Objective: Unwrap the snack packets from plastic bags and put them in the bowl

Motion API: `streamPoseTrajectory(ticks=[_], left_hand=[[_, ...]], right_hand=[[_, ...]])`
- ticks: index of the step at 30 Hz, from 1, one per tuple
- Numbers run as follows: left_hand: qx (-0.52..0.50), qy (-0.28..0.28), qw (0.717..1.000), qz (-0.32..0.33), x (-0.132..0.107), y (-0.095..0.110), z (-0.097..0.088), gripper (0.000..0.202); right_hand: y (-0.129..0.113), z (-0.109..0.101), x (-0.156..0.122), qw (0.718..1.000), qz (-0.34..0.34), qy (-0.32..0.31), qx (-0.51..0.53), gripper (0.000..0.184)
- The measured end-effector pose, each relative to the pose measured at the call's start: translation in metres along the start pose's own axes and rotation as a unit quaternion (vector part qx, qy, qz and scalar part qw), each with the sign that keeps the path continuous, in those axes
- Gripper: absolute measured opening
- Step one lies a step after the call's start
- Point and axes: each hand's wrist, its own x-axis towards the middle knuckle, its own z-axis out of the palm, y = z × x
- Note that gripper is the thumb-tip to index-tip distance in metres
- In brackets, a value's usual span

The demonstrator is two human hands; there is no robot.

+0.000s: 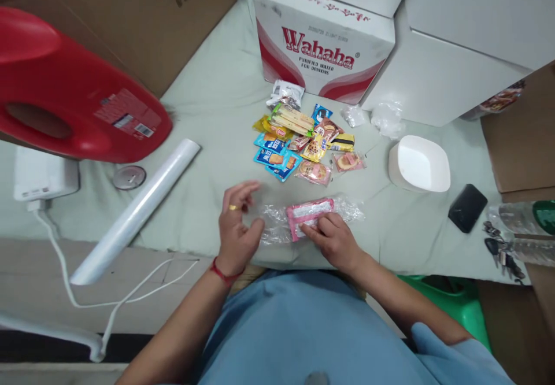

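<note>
A pink-and-white packet (pixel 311 209) lies on a crumpled sheet of clear plastic film (pixel 277 216) near the table's front edge. My right hand (pixel 335 238) is on its lower right side, fingers bent against it; the fingertips' undersides are hidden. To the left, my left hand (pixel 239 223) is raised beside the film, thumb and fingers apart and slightly blurred, with nothing visible in it. Just beyond the film sits a pile of wrapped snacks: blue packets (pixel 272 157), a yellow-brown packet (pixel 318 142), a long wafer-like pack (pixel 292 120) and pink-labelled round ones (pixel 314 172).
A roll of plastic film (pixel 136 211) and a red jug (pixel 82 93) stand to the left, near a white adapter (pixel 45 172) with its cable. A Wahaha carton (pixel 323 44) is behind. On the right are a white bowl (pixel 418 164), a black case (pixel 467 208) and keys (pixel 503 253).
</note>
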Motion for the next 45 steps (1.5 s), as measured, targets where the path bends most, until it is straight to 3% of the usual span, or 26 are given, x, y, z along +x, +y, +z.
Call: streamPoseTrajectory(ticks=[2, 4, 6, 9, 12, 14, 17, 18, 20, 23, 25, 28, 32, 35, 38, 40, 43, 45], left_hand=[[0.021, -0.102, 0.994, 0.043, 0.011, -0.005, -0.002, 0.067], [0.018, -0.201, 0.975, 0.092, 0.014, -0.012, -0.005, 0.05], [0.018, -0.249, 0.96, 0.125, 0.008, -0.021, -0.012, 0.034], [0.057, -0.273, 0.947, 0.16, -0.012, -0.034, -0.033, 0.031], [0.054, -0.267, 0.953, 0.137, -0.027, -0.039, -0.055, 0.025], [0.031, -0.205, 0.976, 0.066, -0.029, -0.037, -0.058, 0.022], [0.096, -0.078, 0.992, -0.039, -0.022, -0.028, -0.038, 0.032], [0.141, -0.067, 0.986, -0.05, -0.019, -0.024, -0.027, 0.042], [0.205, -0.112, 0.971, -0.051, -0.015, -0.019, -0.008, 0.051], [0.224, -0.157, 0.961, -0.046, -0.015, -0.009, 0.003, 0.021], [0.181, -0.16, 0.968, -0.07, -0.016, 0.001, -0.001, 0.008], [0.057, -0.197, 0.97, -0.134, -0.012, 0.022, -0.004, 0.006], [-0.064, -0.22, 0.955, -0.187, -0.001, 0.043, 0.024, 0.012], [-0.032, -0.255, 0.961, -0.105, 0.0, 0.049, 0.052, 0.025], [0.075, -0.294, 0.953, 0.013, -0.009, 0.052, 0.064, 0.029], [0.16, -0.306, 0.936, 0.073, -0.018, 0.055, 0.064, 0.03], [0.265, -0.301, 0.904, 0.149, -0.03, 0.058, 0.064, 0.036], [0.299, -0.289, 0.891, 0.182, -0.036, 0.057, 0.065, 0.038]], right_hand=[[-0.001, -0.001, 0.001, 1.0, 0.003, 0.003, -0.012, 0.041], [-0.002, -0.003, 0.001, 1.0, 0.011, 0.002, -0.02, 0.04], [-0.004, -0.005, 0.001, 1.0, 0.019, 0.0, -0.023, 0.04], [-0.009, -0.008, -0.001, 0.999, 0.026, 0.003, -0.022, 0.042], [-0.014, -0.008, -0.003, 0.999, 0.029, 0.015, -0.014, 0.044], [-0.017, -0.008, -0.003, 0.999, 0.032, 0.025, -0.016, 0.045], [-0.021, -0.009, -0.002, 0.998, 0.035, 0.033, -0.03, 0.045], [-0.023, -0.011, -0.002, 0.998, 0.038, 0.028, -0.034, 0.043], [-0.027, -0.016, 0.0, 0.998, 0.051, 0.009, -0.035, 0.037], [-0.034, -0.025, 0.0, 0.997, 0.068, -0.016, -0.012, 0.036], [-0.037, -0.029, -0.001, 0.997, 0.071, -0.021, 0.006, 0.039], [-0.04, -0.027, -0.002, 0.996, 0.082, -0.023, 0.017, 0.039], [-0.04, -0.017, 0.0, 0.996, 0.088, -0.019, 0.024, 0.036], [-0.037, -0.022, 0.0, 0.995, 0.085, -0.012, 0.047, 0.03], [-0.033, -0.045, -0.002, 0.986, 0.085, 0.011, 0.143, 0.025], [-0.026, -0.062, -0.004, 0.972, 0.144, 0.079, 0.169, 0.026], [-0.007, -0.071, -0.005, 0.939, 0.284, 0.186, 0.054, 0.031], [0.011, -0.062, -0.005, 0.926, 0.337, 0.17, -0.008, 0.046]])
